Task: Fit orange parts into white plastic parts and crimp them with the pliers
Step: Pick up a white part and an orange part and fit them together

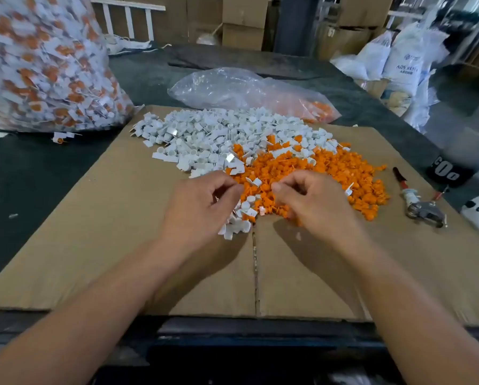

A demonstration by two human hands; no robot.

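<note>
In the head view, the left hand [202, 201] and right hand [313, 202] are seen with fingers curled over the heap's near edge; whether anything is gripped cannot be told. Orange parts [332, 170] and white plastic parts [205, 134] are heaped on cardboard [93, 223]. The pliers [423, 205] lie untouched at the right.
</note>
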